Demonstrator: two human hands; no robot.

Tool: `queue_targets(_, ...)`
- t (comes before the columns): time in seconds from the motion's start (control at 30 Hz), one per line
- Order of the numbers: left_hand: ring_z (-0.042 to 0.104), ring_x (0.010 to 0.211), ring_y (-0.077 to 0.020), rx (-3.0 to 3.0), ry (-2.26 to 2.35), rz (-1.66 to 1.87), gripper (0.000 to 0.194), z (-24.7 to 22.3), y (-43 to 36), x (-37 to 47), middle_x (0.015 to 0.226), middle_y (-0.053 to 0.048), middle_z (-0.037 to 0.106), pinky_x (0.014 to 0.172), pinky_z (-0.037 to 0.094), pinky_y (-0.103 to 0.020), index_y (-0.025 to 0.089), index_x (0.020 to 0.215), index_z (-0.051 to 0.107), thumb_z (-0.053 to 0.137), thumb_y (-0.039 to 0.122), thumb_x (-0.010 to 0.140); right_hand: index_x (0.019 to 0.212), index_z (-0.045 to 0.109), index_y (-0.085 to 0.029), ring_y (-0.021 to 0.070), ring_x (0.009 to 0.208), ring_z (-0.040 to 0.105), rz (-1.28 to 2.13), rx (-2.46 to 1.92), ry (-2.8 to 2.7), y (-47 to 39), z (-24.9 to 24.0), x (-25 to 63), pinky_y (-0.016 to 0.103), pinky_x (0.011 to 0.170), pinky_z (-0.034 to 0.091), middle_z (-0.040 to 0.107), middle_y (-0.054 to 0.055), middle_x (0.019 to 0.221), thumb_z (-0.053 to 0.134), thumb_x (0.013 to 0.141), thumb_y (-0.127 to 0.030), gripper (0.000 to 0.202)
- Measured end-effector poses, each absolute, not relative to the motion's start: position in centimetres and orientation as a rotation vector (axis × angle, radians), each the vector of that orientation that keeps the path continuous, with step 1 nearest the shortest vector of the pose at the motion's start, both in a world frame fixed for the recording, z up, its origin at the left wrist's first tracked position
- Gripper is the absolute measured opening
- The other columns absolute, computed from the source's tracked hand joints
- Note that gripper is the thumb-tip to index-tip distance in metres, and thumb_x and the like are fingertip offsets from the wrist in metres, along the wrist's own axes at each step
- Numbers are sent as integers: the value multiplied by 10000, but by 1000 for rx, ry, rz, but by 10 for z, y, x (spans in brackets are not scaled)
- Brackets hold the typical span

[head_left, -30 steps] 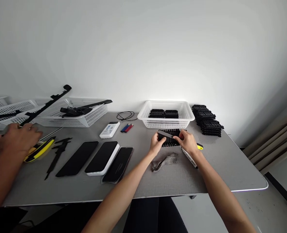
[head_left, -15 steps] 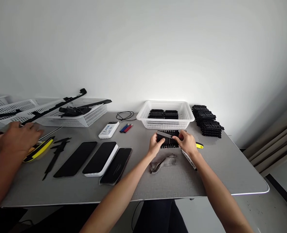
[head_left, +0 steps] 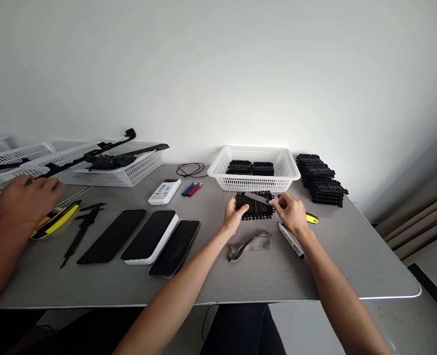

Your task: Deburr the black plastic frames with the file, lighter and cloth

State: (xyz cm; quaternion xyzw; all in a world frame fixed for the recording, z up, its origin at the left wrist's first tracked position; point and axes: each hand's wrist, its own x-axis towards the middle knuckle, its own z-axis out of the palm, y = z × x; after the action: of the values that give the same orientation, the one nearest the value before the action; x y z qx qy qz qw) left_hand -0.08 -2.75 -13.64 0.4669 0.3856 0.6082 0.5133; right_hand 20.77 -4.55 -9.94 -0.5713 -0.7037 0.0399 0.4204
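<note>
My left hand (head_left: 234, 215) grips the left end of a black toothed plastic part (head_left: 257, 211), thumb on top. My right hand (head_left: 291, 212) is closed on a thin grey metal strip (head_left: 256, 198), which lies slantwise over the upper face of the part. The part is in front of a white basket (head_left: 255, 185) that holds similar black parts (head_left: 263, 168). Below my hands a crumpled grey cloth (head_left: 250, 246) lies on the table. A white marker (head_left: 290, 240) rests beneath my right wrist, and a yellow-handled tool (head_left: 312, 218) shows just beyond it.
Stacked black parts (head_left: 322, 185) stand at the right. Leftward lie two lighters (head_left: 192, 189), a white device (head_left: 164, 191), three phone-like slabs (head_left: 150, 236), calipers (head_left: 81, 231) and a yellow-black tool (head_left: 57, 222). Another person's hand (head_left: 26, 199) works at far left near baskets (head_left: 129, 170) with long black pieces.
My right hand has shifted right, and the strip now slants more steeply. The view has moved slightly, and the marker shows more fully.
</note>
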Motion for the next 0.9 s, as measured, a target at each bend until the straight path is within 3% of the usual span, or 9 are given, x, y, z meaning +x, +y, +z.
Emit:
queue_targets(0.73,614,712,-177,1131,956,1491,353,-134,-24,-6,871,-44,646,496,569,-279,197,990,611,744,285,676,636,396,-232,125,516,420,103,-1404,-1625,-44,-96,215,255,527,296,503,-36,574,600,864,-556,445)
queue_targets(0.9,599,677,-169,1136,949,1494,344,-134,-25,-6,847,-30,624,442,551,-270,196,976,595,734,305,681,623,393,-230,127,520,431,53,-1442,-1578,-43,-97,218,258,527,301,508,-31,577,608,860,-543,448)
